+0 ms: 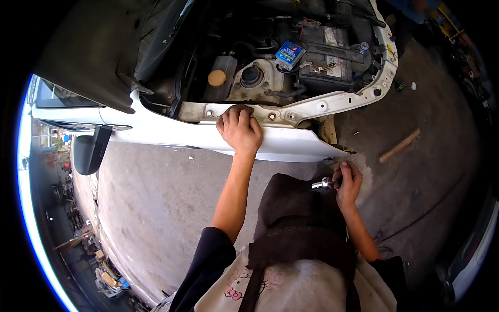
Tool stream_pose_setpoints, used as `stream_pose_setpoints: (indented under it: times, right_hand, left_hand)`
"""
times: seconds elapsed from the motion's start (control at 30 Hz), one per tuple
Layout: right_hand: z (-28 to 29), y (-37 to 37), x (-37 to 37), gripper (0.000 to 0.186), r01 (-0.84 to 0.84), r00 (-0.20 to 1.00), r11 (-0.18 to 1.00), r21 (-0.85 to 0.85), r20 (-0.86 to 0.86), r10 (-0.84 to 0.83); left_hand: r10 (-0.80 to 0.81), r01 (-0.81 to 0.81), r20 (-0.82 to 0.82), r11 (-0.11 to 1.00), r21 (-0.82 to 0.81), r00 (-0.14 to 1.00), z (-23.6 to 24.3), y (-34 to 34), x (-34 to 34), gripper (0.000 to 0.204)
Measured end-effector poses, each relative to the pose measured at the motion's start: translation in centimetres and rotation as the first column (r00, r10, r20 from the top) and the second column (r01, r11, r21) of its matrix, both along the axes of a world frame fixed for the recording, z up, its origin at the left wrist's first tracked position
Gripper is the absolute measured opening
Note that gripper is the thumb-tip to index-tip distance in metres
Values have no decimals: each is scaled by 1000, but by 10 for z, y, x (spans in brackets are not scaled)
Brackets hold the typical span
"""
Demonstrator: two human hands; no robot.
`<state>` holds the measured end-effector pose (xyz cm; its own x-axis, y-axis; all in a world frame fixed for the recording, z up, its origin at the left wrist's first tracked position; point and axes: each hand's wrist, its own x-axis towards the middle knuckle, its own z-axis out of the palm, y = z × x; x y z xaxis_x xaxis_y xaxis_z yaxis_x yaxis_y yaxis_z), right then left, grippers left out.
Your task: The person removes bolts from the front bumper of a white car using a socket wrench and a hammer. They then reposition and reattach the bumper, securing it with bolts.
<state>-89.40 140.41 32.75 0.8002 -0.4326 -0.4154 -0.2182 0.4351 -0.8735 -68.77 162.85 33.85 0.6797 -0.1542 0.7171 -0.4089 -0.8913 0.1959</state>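
Observation:
My left hand [241,130] is on the upper flange of a white car fender [283,143], its fingers bent over the edge; the fingertips are partly hidden. Down by the front tip of that fender, my right hand [349,183] is closed round a chrome socket wrench [323,183]. The wrench's socket end points left, in front of my dark apron, while its handle is mostly hidden by the fingers. Next to my left hand a bolt [272,116] sits in the flange.
In the engine bay are a battery [332,57], a blue device with a display [289,54], a reservoir with a yellow cap [217,78] and a strut mount [252,76]. The raised hood [88,47] and side mirror [92,151] lie left. A wooden strip [399,146] rests on the floor.

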Motion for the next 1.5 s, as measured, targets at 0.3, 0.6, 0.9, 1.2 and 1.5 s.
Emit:
stream_pose_setpoints:
  times: [0.3, 0.6, 0.9, 1.2, 1.5]
  right_hand:
    - [48, 30, 142, 45, -322, 873, 745, -585, 121, 472]
    - [64, 129, 280, 38, -413, 561, 257, -874, -21, 828]
    - [62, 128, 305, 35, -372, 321, -19, -928, -147, 935]
    - [117, 142, 346, 34, -147, 75, -485, -862, -499, 863]
    - [96, 136, 322, 37, -334, 122, -377, -864, -436, 892]
  left_hand:
    - [-51, 56, 74, 996, -66, 996, -7, 11, -1, 3]
    - [-21, 30, 74, 992, -120, 997, -6, 9, -4, 11]
    - [-41, 53, 80, 986, -158, 996, -11, 12, -7, 12]
    - [86, -12, 152, 903, -429, 985, 20, 25, -13, 16]
    - [270, -260, 8, 935, -240, 963, 24, 67, 21, 17]
